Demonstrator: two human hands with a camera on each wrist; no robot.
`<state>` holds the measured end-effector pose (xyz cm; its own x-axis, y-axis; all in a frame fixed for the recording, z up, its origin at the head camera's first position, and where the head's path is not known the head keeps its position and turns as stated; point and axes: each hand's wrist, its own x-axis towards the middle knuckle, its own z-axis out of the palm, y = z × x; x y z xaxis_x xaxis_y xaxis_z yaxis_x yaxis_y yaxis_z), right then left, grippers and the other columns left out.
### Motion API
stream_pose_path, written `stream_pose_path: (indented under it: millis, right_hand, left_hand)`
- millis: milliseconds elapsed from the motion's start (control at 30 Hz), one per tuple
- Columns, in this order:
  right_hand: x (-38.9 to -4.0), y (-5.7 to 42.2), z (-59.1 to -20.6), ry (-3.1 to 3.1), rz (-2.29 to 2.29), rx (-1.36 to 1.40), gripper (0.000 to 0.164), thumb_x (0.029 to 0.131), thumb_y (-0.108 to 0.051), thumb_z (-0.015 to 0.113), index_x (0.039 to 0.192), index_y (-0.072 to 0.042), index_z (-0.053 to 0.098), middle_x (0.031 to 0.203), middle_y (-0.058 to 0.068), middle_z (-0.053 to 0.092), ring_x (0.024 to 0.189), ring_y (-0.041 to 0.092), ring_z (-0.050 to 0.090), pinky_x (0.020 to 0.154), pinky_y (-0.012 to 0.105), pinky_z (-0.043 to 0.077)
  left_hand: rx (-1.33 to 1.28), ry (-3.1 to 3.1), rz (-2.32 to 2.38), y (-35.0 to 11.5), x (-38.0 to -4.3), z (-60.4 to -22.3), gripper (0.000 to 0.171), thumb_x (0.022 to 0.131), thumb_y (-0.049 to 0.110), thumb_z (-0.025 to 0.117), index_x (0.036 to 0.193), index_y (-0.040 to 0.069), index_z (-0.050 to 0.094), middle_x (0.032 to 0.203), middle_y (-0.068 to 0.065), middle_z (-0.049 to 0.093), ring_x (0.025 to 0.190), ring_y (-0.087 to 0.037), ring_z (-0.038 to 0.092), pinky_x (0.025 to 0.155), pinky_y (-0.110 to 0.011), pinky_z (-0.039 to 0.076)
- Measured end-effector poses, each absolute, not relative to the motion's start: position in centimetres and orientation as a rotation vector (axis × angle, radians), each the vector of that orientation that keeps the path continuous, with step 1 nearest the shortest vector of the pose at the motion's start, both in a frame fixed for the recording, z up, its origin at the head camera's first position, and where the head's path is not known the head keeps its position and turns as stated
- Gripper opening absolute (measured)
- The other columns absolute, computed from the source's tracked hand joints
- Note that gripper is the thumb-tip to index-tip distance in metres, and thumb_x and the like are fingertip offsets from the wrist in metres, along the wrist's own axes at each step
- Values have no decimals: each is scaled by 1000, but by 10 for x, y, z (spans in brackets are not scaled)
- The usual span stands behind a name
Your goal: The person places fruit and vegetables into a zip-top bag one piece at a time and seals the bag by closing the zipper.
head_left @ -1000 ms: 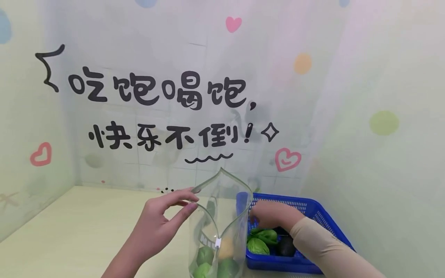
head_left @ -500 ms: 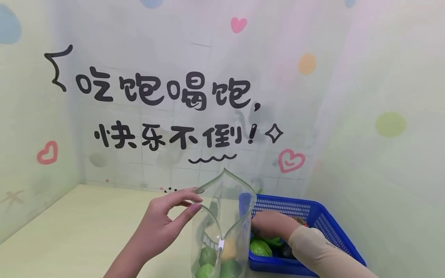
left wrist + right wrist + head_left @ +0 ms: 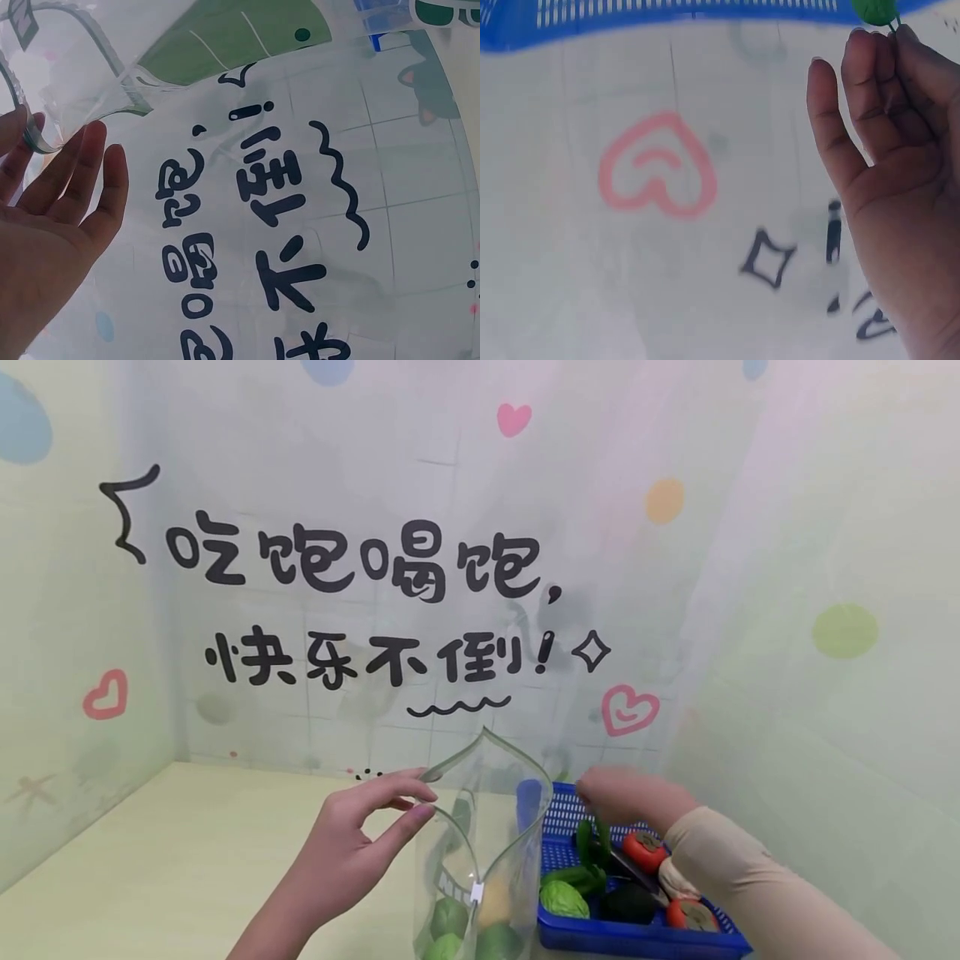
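My left hand (image 3: 363, 835) pinches the open rim of a clear zip bag (image 3: 510, 827) between thumb and fingers; the left wrist view shows the same hand (image 3: 67, 202) at the rim. Round green things (image 3: 448, 917) and a yellowish one (image 3: 493, 900) show through the bag's wall. Above the blue basket (image 3: 645, 939), my right hand (image 3: 637, 797) pinches the thin stem of a green pepper (image 3: 594, 843), which hangs below the fingers. In the right wrist view, only part of this pepper (image 3: 875, 10) appears, at the top edge.
Inside the basket lie a small cabbage (image 3: 564, 900), another green pepper (image 3: 581, 878), a dark avocado-like thing (image 3: 628, 903), a whitish bulb (image 3: 678, 878) and red-orange persimmon-like fruits (image 3: 692, 915). A printed wall (image 3: 375, 460) stands behind the pale table (image 3: 187, 860).
My right hand has risen out of the basket and moved right, lifting the green pepper by its stem. More of the basket's contents show now. My left hand stays at the bag's rim.
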<state>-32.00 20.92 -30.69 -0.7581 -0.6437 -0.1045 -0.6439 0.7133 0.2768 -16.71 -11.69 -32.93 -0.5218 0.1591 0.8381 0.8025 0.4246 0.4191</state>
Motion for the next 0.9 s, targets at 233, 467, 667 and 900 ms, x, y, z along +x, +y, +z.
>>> stream_pose_path:
  millis: [233, 467, 667, 900]
  right_hand:
    - [-307, 209, -226, 3006, 203, -1226, 13, 87, -7, 67, 78, -15, 62, 67, -6, 54, 61, 10, 50, 59, 24, 50]
    - [-254, 192, -141, 3116, -155, -1966, 11, 82, -1, 71, 86, -11, 68, 79, -6, 61, 71, 6, 55, 62, 23, 53]
    - [-204, 157, -123, 2847, -317, -2527, 13, 80, 2, 70, 87, -8, 67, 83, -6, 63, 75, 1, 56, 65, 15, 52]
    - [-181, 119, -165, 2800, 148, -2090, 12, 88, -15, 62, 79, -23, 60, 70, -17, 53, 60, -1, 47, 51, 16, 44]
  left_hand:
    - [-833, -1910, -1092, -117, -166, -330, 12, 87, 9, 71, 97, 16, 69, 101, 3, 71, 97, -11, 65, 85, -28, 53]
    - [-875, -1879, -1085, -116, -165, -326, 14, 87, 8, 71, 97, 18, 68, 99, 2, 71, 108, -19, 62, 79, -27, 55]
    - [-879, -1872, -1077, -117, -163, -324, 14, 86, 7, 72, 96, 16, 69, 97, 4, 71, 109, -18, 61, 79, -26, 55]
    - [-892, -1869, -1084, -116, -160, -324, 13, 86, 8, 72, 96, 16, 68, 101, 5, 70, 107, -17, 62, 78, -28, 56]
